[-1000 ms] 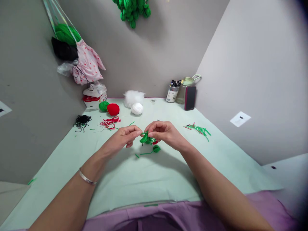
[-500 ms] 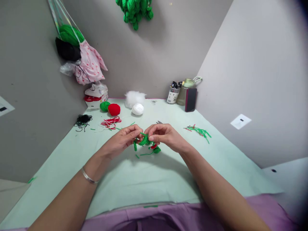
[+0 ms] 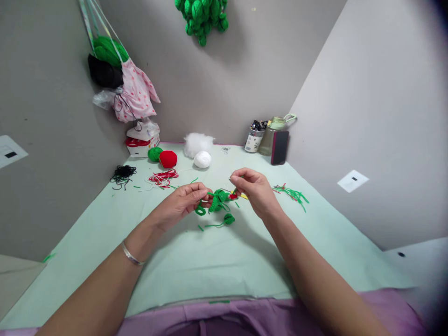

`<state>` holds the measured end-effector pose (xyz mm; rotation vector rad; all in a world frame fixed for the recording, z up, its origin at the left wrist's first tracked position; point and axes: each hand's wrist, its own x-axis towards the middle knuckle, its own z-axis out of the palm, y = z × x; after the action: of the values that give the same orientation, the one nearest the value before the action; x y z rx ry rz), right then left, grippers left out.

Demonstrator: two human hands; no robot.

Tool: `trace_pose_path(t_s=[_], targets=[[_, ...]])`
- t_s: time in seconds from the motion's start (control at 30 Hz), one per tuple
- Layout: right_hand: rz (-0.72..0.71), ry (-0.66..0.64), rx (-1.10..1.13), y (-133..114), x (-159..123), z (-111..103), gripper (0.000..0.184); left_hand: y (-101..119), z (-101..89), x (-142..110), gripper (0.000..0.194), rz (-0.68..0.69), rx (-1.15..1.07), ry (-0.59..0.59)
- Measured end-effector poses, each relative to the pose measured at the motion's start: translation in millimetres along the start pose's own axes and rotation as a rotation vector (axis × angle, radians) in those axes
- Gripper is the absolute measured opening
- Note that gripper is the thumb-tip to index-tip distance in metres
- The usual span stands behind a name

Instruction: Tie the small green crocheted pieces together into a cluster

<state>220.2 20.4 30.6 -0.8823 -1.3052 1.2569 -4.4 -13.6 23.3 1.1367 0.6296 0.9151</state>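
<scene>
My left hand (image 3: 185,201) pinches a small green crocheted piece (image 3: 217,201) with a red bit, holding it just above the pale green table cover (image 3: 196,261). My right hand (image 3: 257,189) is raised a little to the right of it, fingers pinched on something thin that I cannot make out, perhaps a needle or a strand. A small green crocheted ball with a yarn tail (image 3: 227,218) lies on the cover just below the piece.
Green (image 3: 154,153), red (image 3: 168,159) and white (image 3: 202,159) yarn balls and white stuffing (image 3: 198,143) sit at the back. Red yarn scraps (image 3: 161,178), black yarn (image 3: 122,174) and green clippings (image 3: 292,192) lie around. A cup (image 3: 254,138), bottle (image 3: 273,135) and phone (image 3: 279,147) stand back right.
My hands were pinched together on the green piece; my right hand has now pulled away up and to the right, and the left keeps the piece.
</scene>
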Motion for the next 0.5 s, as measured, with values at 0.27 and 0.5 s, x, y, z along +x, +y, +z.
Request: trace_pose_path(t_s=[0.27, 0.5], targets=[[0.021, 0.02, 0.093, -0.1, -1.2, 0.8, 0.033, -1.8, 3.2, -0.1, 0.024, -0.053, 0.046, 0.026], [-0.032, -0.158, -0.038, -2.5, -14.4, 17.3, 0.021, -1.9, 6.9, 0.8, 0.026, -0.057, 0.083, 0.03]])
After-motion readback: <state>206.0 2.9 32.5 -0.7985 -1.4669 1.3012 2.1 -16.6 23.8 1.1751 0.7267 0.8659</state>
